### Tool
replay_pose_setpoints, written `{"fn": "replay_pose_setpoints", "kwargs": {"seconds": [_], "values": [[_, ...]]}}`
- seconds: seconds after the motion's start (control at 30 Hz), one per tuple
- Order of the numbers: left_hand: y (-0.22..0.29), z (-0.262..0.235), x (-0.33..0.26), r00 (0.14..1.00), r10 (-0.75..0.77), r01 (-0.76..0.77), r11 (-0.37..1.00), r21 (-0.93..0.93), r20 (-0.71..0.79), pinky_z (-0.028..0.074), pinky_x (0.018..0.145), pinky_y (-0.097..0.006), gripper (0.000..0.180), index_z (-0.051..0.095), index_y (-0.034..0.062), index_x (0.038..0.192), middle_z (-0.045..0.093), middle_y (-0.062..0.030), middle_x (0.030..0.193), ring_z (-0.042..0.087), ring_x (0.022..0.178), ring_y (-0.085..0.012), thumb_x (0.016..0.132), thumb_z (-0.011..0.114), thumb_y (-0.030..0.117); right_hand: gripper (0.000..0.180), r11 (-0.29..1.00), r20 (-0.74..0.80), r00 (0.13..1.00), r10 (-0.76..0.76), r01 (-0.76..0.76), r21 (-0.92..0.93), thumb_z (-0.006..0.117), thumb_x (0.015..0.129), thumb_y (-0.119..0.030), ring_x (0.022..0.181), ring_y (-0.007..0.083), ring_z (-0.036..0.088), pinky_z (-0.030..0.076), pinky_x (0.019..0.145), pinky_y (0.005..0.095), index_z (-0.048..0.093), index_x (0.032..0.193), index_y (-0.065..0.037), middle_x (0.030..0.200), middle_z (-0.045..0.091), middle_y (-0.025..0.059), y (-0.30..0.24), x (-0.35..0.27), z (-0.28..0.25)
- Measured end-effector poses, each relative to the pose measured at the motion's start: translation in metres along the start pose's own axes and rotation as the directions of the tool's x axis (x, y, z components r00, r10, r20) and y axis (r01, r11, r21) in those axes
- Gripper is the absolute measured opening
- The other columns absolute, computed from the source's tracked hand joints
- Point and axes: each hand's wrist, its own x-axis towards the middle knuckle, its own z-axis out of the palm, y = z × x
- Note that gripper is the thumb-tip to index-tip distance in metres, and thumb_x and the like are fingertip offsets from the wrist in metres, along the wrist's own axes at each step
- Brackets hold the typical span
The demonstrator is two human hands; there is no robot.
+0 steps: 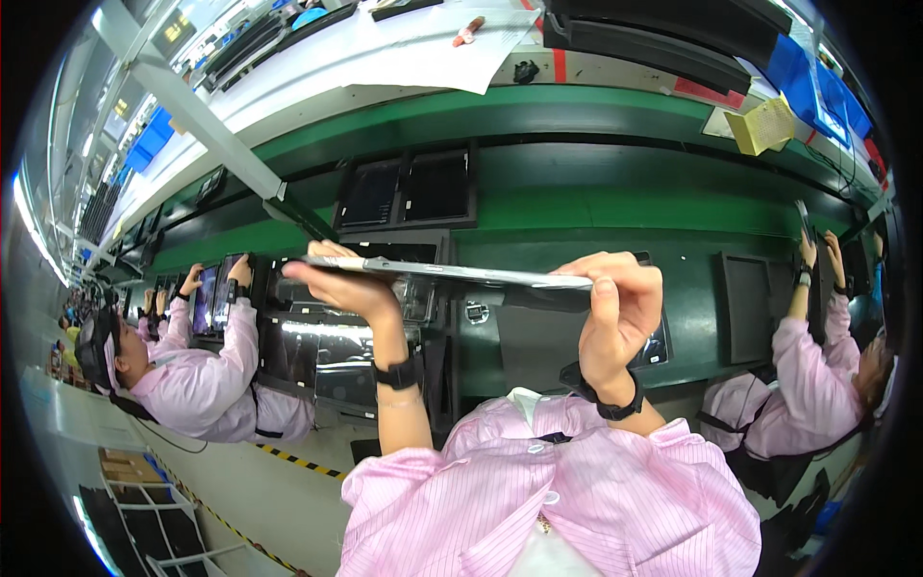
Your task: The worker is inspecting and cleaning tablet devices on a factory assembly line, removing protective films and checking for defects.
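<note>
Held up in front of me is a thin flat panel (452,273), seen nearly edge-on as a long silvery strip with a dark underside. My left hand (354,292) holds its left end, palm turned up and fingers around the edge. At the other end, my right hand (623,306) pinches the corner between thumb and fingers. The face of the panel is hidden by the angle. Below my left hand lie black trays with glossy dark panels (346,361). A black foam-like sheet (534,337) lies under the held panel.
A green bench (567,183) runs across, with two dark screens in a black tray (409,188) toward the back. An empty black tray (748,308) stands at right. A grey metal post (207,120) slants in from upper left. Co-workers sit at left (197,380) and right (812,385).
</note>
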Motion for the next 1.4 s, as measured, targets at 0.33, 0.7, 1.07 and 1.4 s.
{"fn": "replay_pose_setpoints", "kwargs": {"seconds": [0.33, 0.7, 1.07, 1.4], "values": [[-0.008, -0.003, 0.043, 0.88, -0.013, 0.255, 0.857, -0.448, 0.474, 0.025, 0.025, -0.019, 0.064, 0.038, 0.0091, 0.048, 0.035, -0.005, 0.038, 0.029, 0.027, -0.0122, 0.097, 0.018, 0.044, 0.011, 0.722, 0.243, 0.753, 0.612, -0.657, 0.218, 0.05, 0.09, -0.007, 0.076, 0.017, 0.061, 0.053, 0.066, 0.0302, 0.049, 0.083, 0.002, 0.084, 0.058, 0.0133, -0.029, 0.004, 0.007], [0.019, 0.028, -0.004, 0.855, -0.243, 0.406, 0.862, -0.302, 0.457, 0.014, 0.034, -0.023, 0.06, 0.028, 0.0118, 0.044, 0.025, 0.0015, 0.038, 0.022, 0.033, -0.0069, 0.097, 0.027, 0.04, 0.014, 0.836, 0.053, 0.856, 0.514, -0.486, -0.255, 0.05, 0.093, -0.017, 0.041, 0.0007, 0.034, 0.022, 0.039, 0.0191, 0.05, 0.085, -0.004, 0.047, 0.041, -0.004, 0.068, -0.015, 0.021], [0.028, 0.04, -0.019, 0.805, -0.213, 0.361, 0.916, -0.173, 0.554, 0.023, 0.03, -0.019, 0.063, 0.033, 0.0103, 0.042, 0.03, -0.0013, 0.034, 0.026, 0.027, -0.0093, 0.097, 0.023, 0.04, 0.014, 0.839, 0.049, 0.856, 0.514, -0.491, -0.234, 0.051, 0.092, -0.017, 0.046, 0.0004, 0.032, 0.023, 0.044, 0.019, 0.05, 0.086, -0.004, 0.051, 0.043, -0.006, 0.109, -0.03, 0.029], [-0.018, 0.011, 0.017, 0.686, 0.322, 0.542, 0.373, -0.753, 0.653, 0.044, 0.043, -0.03, 0.064, 0.052, 0.0071, 0.058, 0.051, -0.0081, 0.051, 0.047, 0.043, -0.0203, 0.098, 0.011, 0.037, 0.014, 0.786, 0.283, 0.733, 0.618, -0.586, -0.199, 0.057, 0.088, -0.016, 0.051, -0.0013, 0.036, 0.024, 0.045, 0.017, 0.055, 0.085, -0.002, 0.058, 0.05, -0.0061, 0.085, 0.014, 0.045]]}}
